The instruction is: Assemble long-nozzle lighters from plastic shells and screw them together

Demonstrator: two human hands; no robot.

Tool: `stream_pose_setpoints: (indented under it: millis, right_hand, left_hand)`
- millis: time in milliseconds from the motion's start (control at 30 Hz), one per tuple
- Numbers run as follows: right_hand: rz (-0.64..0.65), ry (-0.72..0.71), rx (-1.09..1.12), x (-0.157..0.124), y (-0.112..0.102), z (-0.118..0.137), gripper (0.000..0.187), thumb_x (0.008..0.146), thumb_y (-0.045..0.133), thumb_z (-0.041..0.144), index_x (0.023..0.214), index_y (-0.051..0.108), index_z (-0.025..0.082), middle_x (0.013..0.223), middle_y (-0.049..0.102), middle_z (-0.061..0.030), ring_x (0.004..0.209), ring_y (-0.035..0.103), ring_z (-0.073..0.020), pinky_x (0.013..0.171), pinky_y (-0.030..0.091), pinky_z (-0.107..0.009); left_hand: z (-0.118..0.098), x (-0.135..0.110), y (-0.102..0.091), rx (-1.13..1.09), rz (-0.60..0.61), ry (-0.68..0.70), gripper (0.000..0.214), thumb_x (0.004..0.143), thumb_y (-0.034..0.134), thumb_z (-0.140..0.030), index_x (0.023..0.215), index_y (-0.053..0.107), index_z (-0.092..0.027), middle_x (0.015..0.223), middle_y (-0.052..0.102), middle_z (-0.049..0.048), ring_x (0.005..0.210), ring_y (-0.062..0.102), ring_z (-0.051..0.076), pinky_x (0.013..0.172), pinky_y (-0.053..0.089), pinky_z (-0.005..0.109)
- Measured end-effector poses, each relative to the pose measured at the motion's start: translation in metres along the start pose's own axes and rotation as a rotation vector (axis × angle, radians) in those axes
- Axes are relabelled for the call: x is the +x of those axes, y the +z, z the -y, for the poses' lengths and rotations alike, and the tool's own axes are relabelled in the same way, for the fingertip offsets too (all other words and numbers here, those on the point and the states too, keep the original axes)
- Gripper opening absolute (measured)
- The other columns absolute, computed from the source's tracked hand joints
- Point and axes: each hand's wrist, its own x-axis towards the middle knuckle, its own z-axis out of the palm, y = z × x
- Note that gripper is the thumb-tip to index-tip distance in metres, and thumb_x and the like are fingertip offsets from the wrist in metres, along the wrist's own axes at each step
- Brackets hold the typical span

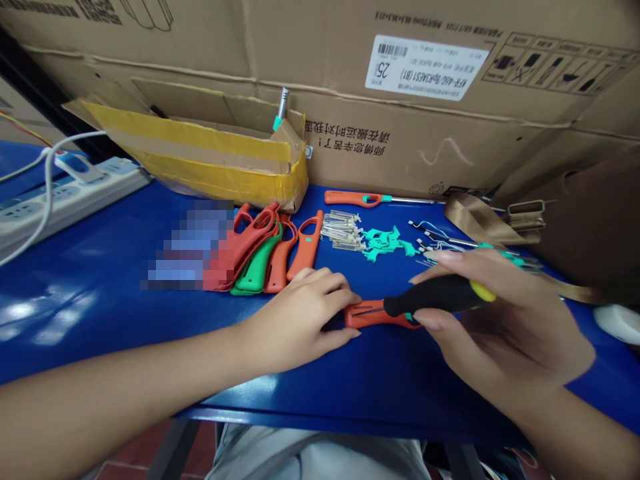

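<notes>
My left hand [305,313] grips the end of an orange gas lighter [367,313] lying on the blue table. My right hand [505,320] holds a screwdriver [430,295] with a black and yellow handle, its shaft over the lighter's slotted body. Whether the tip touches the lighter's inside cannot be made out. Beyond my left hand lie several red, orange and green lighter casings [260,263]. Behind the lighter are a pile of clear fluid tubes [343,230], some teal plastic triggers [387,243], and metal lighter rods with wires [455,240].
An assembled orange lighter [355,198] lies at the back, before a large cardboard box [345,153]. A yellow-taped carton [200,153] stands at the back left, near a white power strip [65,193]. A brown strap [467,217] lies at the right.
</notes>
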Motion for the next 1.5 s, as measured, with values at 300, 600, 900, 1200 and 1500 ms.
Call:
stream_pose_setpoints:
  millis: [300, 600, 900, 1200, 1500]
  right_hand:
    - [0.070, 0.135, 0.266, -0.003, 0.006, -0.002, 0.070, 0.086, 0.068, 0.007, 0.150, 0.051, 0.031, 0.120, 0.073, -0.0048, 0.075, 0.070, -0.0183, 0.063, 0.063, -0.033]
    - [0.160, 0.138, 0.274, -0.004, 0.002, 0.000, 0.062, 0.098, 0.056, 0.016, 0.157, 0.040, 0.029, 0.137, 0.067, -0.0096, 0.072, 0.071, -0.0183, 0.055, 0.060, -0.034]
    - [0.120, -0.026, 0.225, -0.003, 0.002, -0.002, 0.060, 0.094, 0.057, 0.013, 0.152, 0.048, 0.021, 0.120, 0.073, -0.0115, 0.089, 0.072, -0.0240, 0.070, 0.063, -0.039]
    - [0.040, -0.061, 0.074, -0.001, 0.005, -0.005, 0.057, 0.086, 0.074, 0.019, 0.141, 0.060, 0.027, 0.102, 0.078, -0.0064, 0.075, 0.071, -0.0233, 0.062, 0.061, -0.038]
    - [0.182, -0.186, -0.069, 0.001, -0.007, 0.001, 0.058, 0.091, 0.070, 0.016, 0.147, 0.053, 0.021, 0.101, 0.079, -0.0080, 0.083, 0.076, -0.0199, 0.070, 0.064, -0.029]
  left_hand:
    - [0.000, 0.000, 0.000, -0.004, -0.007, 0.003, 0.025, 0.097, 0.067, -0.034, 0.116, 0.065, -0.018, 0.111, 0.064, 0.0055, 0.107, 0.058, 0.025, 0.090, 0.040, 0.039]
    - [0.000, 0.001, 0.000, 0.001, -0.014, 0.007, 0.022, 0.096, 0.068, -0.033, 0.111, 0.065, -0.018, 0.108, 0.064, 0.0044, 0.107, 0.058, 0.024, 0.090, 0.039, 0.038]
    - [0.000, 0.002, 0.001, 0.005, -0.008, -0.004, 0.030, 0.095, 0.068, -0.035, 0.120, 0.065, -0.019, 0.110, 0.064, 0.0056, 0.107, 0.058, 0.025, 0.091, 0.040, 0.039]
    - [0.000, 0.001, 0.000, 0.003, -0.005, -0.008, 0.030, 0.096, 0.068, -0.036, 0.120, 0.065, -0.019, 0.110, 0.064, 0.0057, 0.106, 0.058, 0.025, 0.089, 0.041, 0.039]
    - [-0.002, 0.001, -0.001, 0.012, -0.017, -0.003, 0.022, 0.096, 0.067, -0.035, 0.112, 0.067, -0.020, 0.108, 0.065, 0.0061, 0.104, 0.059, 0.025, 0.086, 0.042, 0.038]
